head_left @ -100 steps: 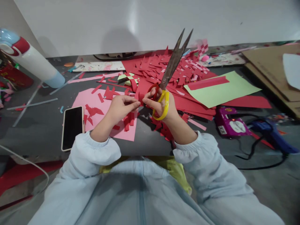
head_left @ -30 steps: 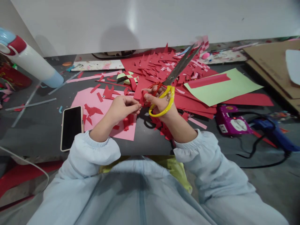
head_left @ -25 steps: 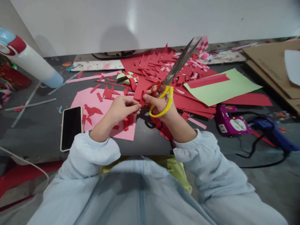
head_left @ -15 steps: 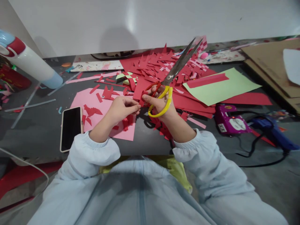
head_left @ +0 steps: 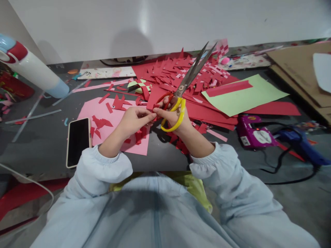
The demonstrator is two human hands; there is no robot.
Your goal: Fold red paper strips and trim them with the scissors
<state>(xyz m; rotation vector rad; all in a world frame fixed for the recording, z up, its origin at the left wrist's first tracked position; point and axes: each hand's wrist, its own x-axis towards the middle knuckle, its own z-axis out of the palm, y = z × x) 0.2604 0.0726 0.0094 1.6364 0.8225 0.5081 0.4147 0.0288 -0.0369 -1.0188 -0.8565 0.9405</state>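
Note:
My left hand (head_left: pixel 133 120) pinches a small piece of red paper (head_left: pixel 154 109) between thumb and fingertips. My right hand (head_left: pixel 173 115) has the scissors (head_left: pixel 182 86) hooked on it, and its thumb and fingertips press on the same red paper. One handle loop is yellow, the other red; the blades point up and away, slightly apart, cutting nothing. Fingers cover most of the paper piece. Under and left of my left hand lies a pink sheet (head_left: pixel 86 110) bearing red cut-outs, among them a spiky shape with an eye (head_left: pixel 119 103).
A pile of red paper pieces (head_left: pixel 165 70) lies behind my hands. Rightward are a pale green sheet (head_left: pixel 232 105), a purple box (head_left: pixel 254 132), a blue glue gun (head_left: pixel 297 137) and cardboard (head_left: pixel 292 65). Leftward are a phone (head_left: pixel 78 143) and a bottle (head_left: pixel 38 69).
My right hand has shifted slightly left, closer to my left hand, and the scissors have moved left with it. Both hands still grip the red paper.

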